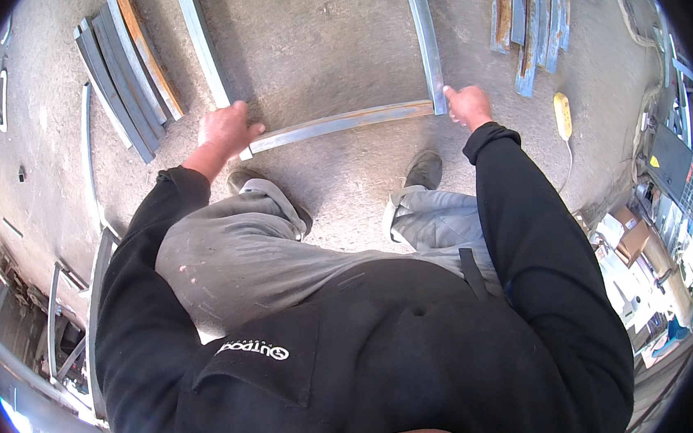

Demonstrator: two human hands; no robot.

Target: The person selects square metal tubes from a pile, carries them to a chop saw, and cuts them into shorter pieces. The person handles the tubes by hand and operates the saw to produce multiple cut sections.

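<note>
Two long grey metal tubes lie on the floor, the left tube [203, 43] and the right tube [422, 28], running away from me. A shorter crosswise tube [347, 123] with brown rust patches spans their near ends, forming corners. My left hand [225, 132] is closed round the near end of the left tube, its thumb pointing toward the crosswise tube. At the right corner, my right hand [469, 107] has its curled fingers against the outer side of the right tube's near end. Part of the left corner is hidden behind my left hand.
Several loose metal bars [122, 79] lie at the far left, and several rusty bars [528, 15] at the far right. A yellow corded device [563, 117] rests on the floor at right. Cardboard [633, 237] and clutter line the right rim; a metal frame [101, 312] stands at left.
</note>
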